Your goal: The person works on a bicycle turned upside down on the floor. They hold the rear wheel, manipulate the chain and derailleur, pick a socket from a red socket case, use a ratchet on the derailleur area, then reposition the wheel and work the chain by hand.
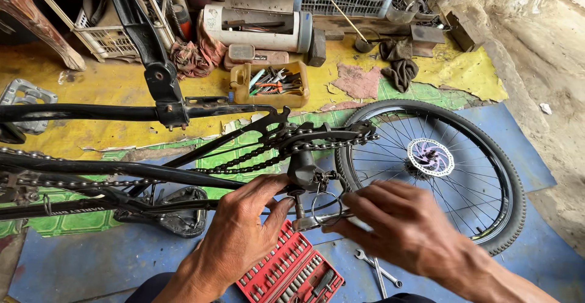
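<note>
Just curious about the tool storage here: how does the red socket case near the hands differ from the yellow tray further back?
The red socket case lies open, its sockets slotted in tidy rows; the yellow tray holds hand tools heaped loosely. The case lies on the blue mat close below both hands; the tray lies beyond the bicycle frame, on yellow sheeting. Both sit on the floor holding tools.

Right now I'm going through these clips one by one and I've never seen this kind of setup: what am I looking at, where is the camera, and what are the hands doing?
There is one picture, taken by a camera worn on the person's head, looking down at their own bare hands. No machine is involved. A black bicycle frame lies across a blue and yellow floor mat, its chain running to the rear derailleur. The left hand touches the derailleur from below. The right hand pinches a thin looped cable beside it. On the mat lie a detached wheel, a red socket set, spanners and a yellow tool tray.
</note>
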The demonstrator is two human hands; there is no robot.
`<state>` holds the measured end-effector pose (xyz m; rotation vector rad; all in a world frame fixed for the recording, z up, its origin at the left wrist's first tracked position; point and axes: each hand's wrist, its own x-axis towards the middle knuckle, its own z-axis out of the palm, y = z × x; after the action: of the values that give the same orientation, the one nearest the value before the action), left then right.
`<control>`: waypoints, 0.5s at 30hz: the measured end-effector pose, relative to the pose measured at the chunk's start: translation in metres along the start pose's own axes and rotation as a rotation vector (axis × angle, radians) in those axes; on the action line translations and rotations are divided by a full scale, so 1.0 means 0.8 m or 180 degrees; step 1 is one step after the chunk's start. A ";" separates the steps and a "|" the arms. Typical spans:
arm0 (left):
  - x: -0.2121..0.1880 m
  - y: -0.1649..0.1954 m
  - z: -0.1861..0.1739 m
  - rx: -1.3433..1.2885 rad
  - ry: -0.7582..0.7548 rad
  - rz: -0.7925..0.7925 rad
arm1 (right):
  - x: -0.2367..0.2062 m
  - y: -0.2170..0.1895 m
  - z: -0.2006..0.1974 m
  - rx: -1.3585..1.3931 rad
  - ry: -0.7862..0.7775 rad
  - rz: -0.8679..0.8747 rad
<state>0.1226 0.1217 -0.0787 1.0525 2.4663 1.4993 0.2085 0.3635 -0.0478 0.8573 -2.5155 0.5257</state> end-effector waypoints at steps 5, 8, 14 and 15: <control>0.002 -0.001 -0.003 -0.0006 -0.0009 -0.0046 | -0.024 0.014 0.038 0.0091 0.0009 0.0207; 0.005 0.000 -0.004 0.0119 0.0130 0.0275 | -0.053 0.003 0.091 0.0544 -0.0335 0.0999; 0.006 0.002 -0.005 0.0068 0.0079 0.0122 | -0.055 -0.023 0.142 0.2308 -0.0626 0.2322; 0.006 0.002 -0.004 0.0072 0.0079 0.0112 | -0.049 -0.020 0.131 0.1811 -0.0505 0.1897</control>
<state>0.1186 0.1223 -0.0742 1.0935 2.5000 1.5068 0.2181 0.3202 -0.1520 0.2972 -2.7956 1.4643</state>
